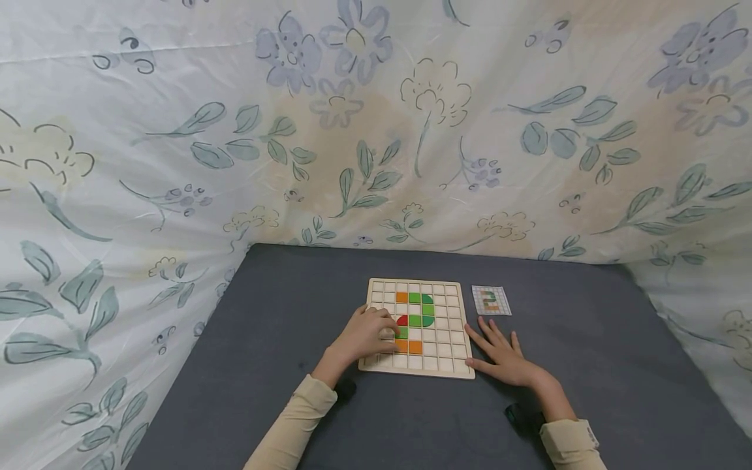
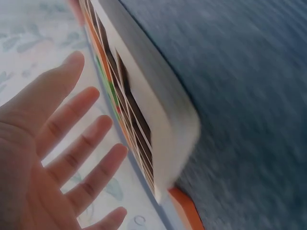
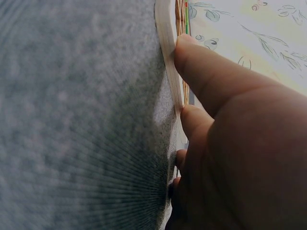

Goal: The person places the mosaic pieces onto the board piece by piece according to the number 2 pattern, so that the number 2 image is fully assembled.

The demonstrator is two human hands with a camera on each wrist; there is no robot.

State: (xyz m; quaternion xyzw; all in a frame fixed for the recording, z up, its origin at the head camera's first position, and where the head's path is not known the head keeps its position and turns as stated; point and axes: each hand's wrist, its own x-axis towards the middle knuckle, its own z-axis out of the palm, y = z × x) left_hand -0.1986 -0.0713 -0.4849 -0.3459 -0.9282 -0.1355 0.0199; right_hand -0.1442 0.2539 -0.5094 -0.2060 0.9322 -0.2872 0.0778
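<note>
A wooden grid board [image 1: 446, 375] lies on the dark table. Orange, green and red tiles sit in its squares, some with a rounded corner, among them a green tile [image 1: 414, 320] and an orange tile [image 1: 415, 347]. Over the board's left side is my left hand [image 1: 367, 334], its fingers loosely bent above the squares. In the left wrist view that hand shows spread fingers with nothing between them. My right hand [image 1: 502, 358] lies flat on the table, thumb and a fingertip touching the board's right edge. The left hand hides some squares.
A small card [image 1: 491, 301] with a coloured grid picture lies right of the board's far corner. Beside the board in the left wrist view is an orange piece [image 2: 187, 209]. Flowered cloth [image 1: 376, 130] hangs behind the table and along both sides.
</note>
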